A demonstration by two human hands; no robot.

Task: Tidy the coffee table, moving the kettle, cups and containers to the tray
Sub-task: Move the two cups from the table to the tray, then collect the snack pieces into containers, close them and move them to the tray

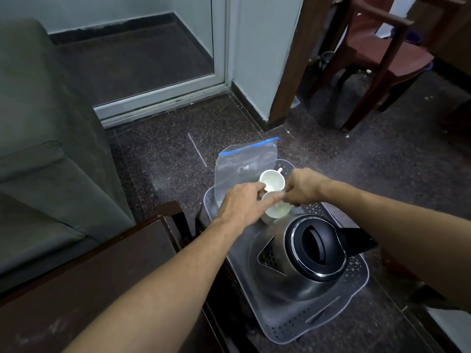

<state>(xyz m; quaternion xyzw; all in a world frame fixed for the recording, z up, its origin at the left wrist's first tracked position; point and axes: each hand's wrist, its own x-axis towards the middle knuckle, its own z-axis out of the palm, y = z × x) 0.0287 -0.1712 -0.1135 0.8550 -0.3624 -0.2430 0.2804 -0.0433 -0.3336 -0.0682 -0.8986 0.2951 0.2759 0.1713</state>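
At the far left stands a grey-green sofa [38,123], and in front of it the dark brown coffee table [102,276] shows only its near corner. From there the left hand [239,205] reaches forward to the tray [331,324], a translucent perforated plastic one standing just right of the table. This hand's fingers are stretched out fairly straight, the forefinger lying across the rim of the nearer cup [276,208] and the thumb touching the farther cup [272,180]; it does not appear to wrap round either. Both white cups stand upright, touching one another, in the far half of the tray, with a clear zip bag [244,161] with a blue seal propped behind them at the tray's far end. The right hand [303,187] comes in from the other side with its fingers curled down, pinching the nearer cup at its far rim. Nearer the camera the steel kettle [305,253], black lid on, fills the near half of the tray. Beyond, at the upper right, is a brown plastic chair [382,47]. The task looks well advanced: kettle and two cups are already on the tray, the hands seemingly just settling the cups. Whether any containers remain on the table cannot be told, since most of it is out of view.
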